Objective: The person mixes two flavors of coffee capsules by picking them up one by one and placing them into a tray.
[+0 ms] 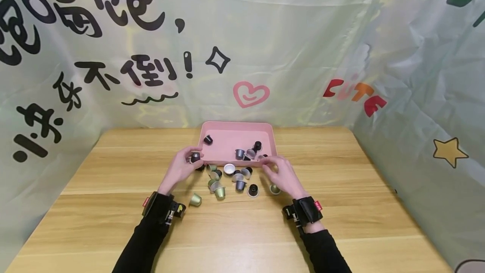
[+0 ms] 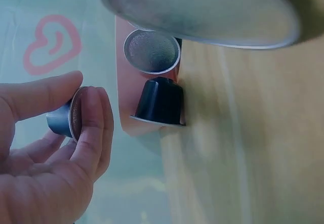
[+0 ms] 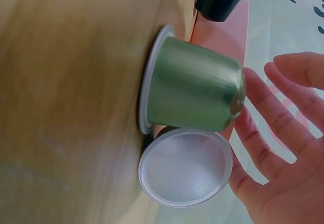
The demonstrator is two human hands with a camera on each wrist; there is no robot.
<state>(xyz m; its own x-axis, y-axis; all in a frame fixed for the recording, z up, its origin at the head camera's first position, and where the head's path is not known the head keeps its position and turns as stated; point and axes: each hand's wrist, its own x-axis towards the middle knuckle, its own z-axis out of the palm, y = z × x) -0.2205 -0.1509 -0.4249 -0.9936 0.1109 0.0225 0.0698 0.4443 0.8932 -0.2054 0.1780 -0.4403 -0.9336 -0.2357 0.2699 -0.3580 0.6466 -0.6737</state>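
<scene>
My left hand [image 1: 180,167] pinches a dark coffee capsule [image 2: 62,119] between thumb and fingers, just off the left front corner of the pink tray [image 1: 227,132]. In the left wrist view, a black capsule [image 2: 161,101] and a silver-lidded capsule [image 2: 152,51] show beyond that hand. At the tray's right front corner is my right hand [image 1: 283,175], its fingers loosely spread with nothing between them in the right wrist view. A green capsule [image 3: 195,82] and a capsule with a pale lid [image 3: 185,168] appear large beside it there.
Several green, dark and silver capsules [image 1: 220,193] lie in a loose group before the tray. One green capsule [image 1: 195,200] sits apart, nearer the left wrist. Inside the tray are a lone black capsule [image 1: 208,140] and a cluster including a grey-blue capsule [image 1: 240,153]. Printed cloth [image 1: 299,54] hangs behind the table.
</scene>
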